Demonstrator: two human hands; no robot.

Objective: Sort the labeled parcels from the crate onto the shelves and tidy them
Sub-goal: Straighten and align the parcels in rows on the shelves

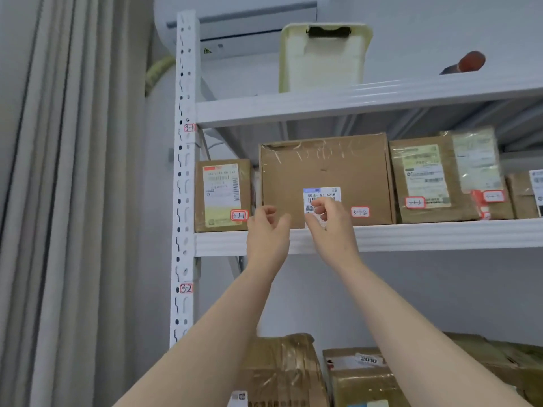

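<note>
Parcels (323, 171) line shelf (440, 235), right hand (329, 227) perhaps touching one.

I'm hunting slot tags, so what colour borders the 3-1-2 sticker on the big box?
The 3-1-2 sticker has a red border round white; the head view shows it best.

— What's over on the left?
— A long beige curtain (58, 201), hanging in deep folds from the top of the view to the bottom.
— And behind the furniture?
— A plain pale wall (426, 289). High on it sits a white air conditioner (235, 24), partly behind the white metal shelf rack (184, 171). A greenish wrapped hose (157, 73) curves down from its left end beside the curtain.
— The light?
— Soft and even. Only the underside of the upper shelf (323, 104) is in shade.
</note>
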